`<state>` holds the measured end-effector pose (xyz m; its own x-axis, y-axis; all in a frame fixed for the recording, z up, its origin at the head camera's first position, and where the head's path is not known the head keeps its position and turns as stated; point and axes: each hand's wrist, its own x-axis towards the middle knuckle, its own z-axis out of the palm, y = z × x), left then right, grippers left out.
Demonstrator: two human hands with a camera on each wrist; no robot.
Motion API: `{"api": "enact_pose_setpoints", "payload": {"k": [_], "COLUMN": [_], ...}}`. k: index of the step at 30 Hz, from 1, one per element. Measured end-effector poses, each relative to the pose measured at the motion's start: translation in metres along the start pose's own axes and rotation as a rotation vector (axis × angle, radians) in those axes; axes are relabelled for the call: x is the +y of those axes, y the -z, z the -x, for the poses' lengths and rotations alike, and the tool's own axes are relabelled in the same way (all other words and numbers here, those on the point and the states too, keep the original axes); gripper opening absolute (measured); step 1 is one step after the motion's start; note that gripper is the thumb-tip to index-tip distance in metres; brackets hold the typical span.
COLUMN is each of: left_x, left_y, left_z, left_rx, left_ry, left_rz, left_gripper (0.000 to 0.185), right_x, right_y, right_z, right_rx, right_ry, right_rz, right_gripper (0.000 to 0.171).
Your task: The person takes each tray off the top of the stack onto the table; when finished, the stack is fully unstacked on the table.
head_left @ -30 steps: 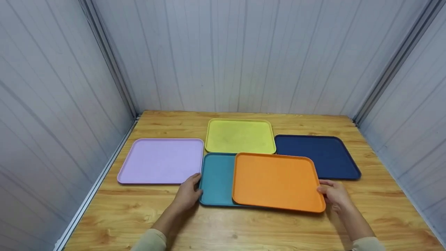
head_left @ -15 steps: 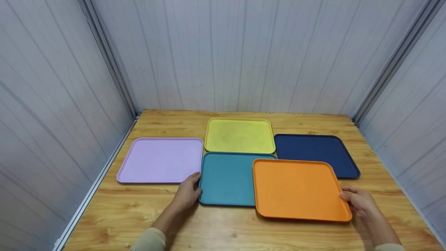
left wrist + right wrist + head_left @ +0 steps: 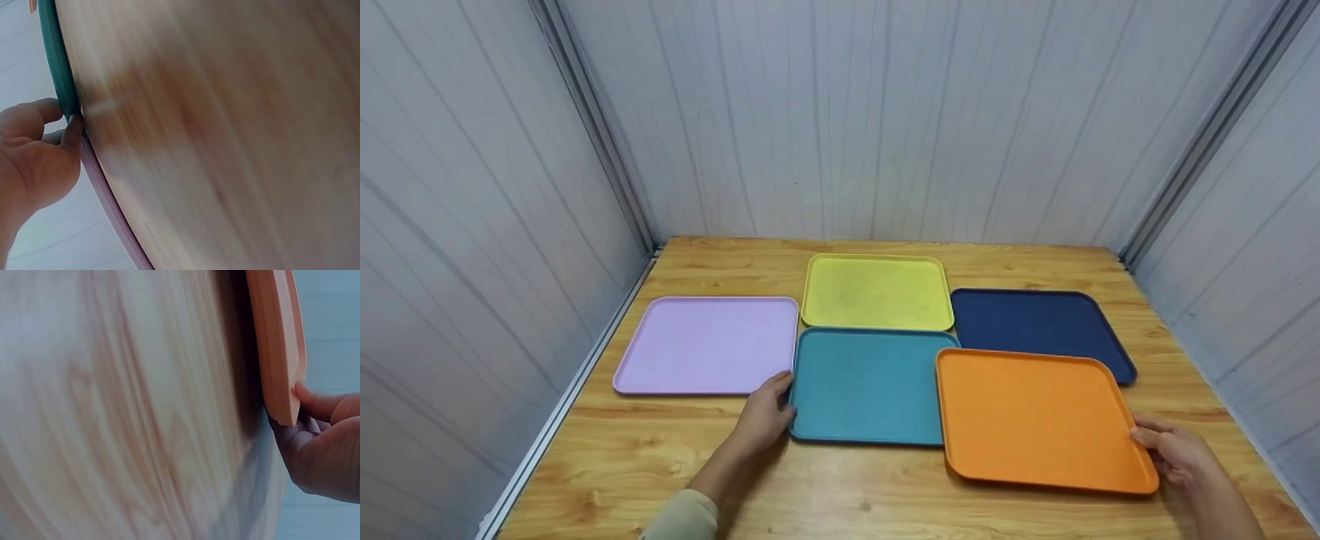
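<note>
The orange tray (image 3: 1042,420) has slid right off the teal tray (image 3: 866,386) over the last second and now sits at the near right of the tabletop (image 3: 847,495), only its left edge by the teal rim and its far edge overlapping the navy tray (image 3: 1039,322). The right hand (image 3: 1174,450) grips its right edge with curled fingers, and the wrist view shows that edge raised. The left hand (image 3: 765,412) still pinches the teal tray's left rim, beside the lilac tray (image 3: 705,345); the teal tray is now almost wholly uncovered.

Panelled test booth (image 3: 885,112) — wooden table (image 3: 885,495)
</note>
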<state>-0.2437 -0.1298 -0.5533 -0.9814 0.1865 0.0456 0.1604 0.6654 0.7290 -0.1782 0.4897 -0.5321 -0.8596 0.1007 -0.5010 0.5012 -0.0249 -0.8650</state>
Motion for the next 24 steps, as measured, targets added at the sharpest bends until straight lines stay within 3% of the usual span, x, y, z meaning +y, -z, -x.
{"api": "enact_pose_setpoints", "payload": {"k": [13,20,24], "left_x": [0.002,0.003,0.003], "left_y": [-0.003,-0.002,-0.002], "left_z": [0.001,0.000,-0.001], "left_rx": [0.013,0.001,-0.004], "left_ry": [-0.011,0.003,0.008], "left_rz": [-0.025,-0.012,-0.008], "left_gripper": [0.056,0.056,0.055], "right_x": [0.006,0.007,0.006], "right_y": [0.036,0.050,0.055], "right_z": [0.009,0.010,0.010], "right_rx": [0.017,0.025,0.048], "right_ry": [-0.058,-0.094,-0.122], "right_rz": [-0.046,-0.015,0.036], "right_gripper": [0.017,0.009,0.026]}}
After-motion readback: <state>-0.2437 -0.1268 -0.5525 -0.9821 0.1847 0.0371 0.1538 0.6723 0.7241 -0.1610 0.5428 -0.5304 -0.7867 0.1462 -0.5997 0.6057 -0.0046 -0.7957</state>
